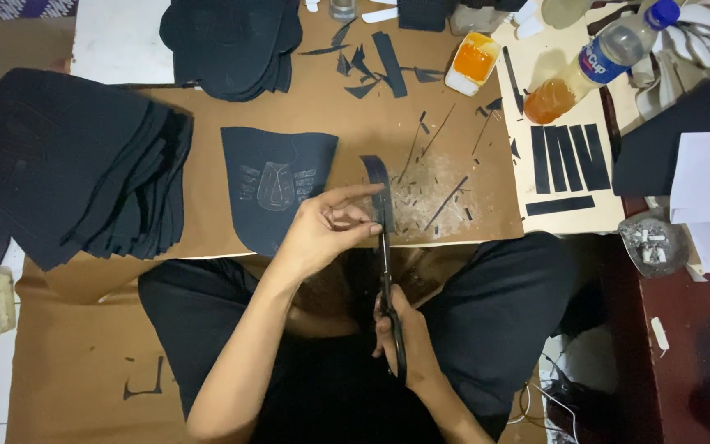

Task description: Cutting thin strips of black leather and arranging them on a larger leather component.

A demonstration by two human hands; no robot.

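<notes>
1. Black strip (pixel 377 185) is pinched in my left hand (pixel 322 230); my right hand (pixel 400 333) grips the scissors (pixel 387 279), blades closing on it.
2. Beyond the scissors lie offcuts (pixel 433 193).
3. Right of them, finished strips (pixel 569 158); left, an uncut stack (pixel 76 164).

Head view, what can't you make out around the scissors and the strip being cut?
- Scissors handles: head view, wrapped by the right hand.
- Dark strip: lower end hidden behind the left hand fingers.
- Pale marking on the dark fabric piece: too small and faint to read.
</notes>
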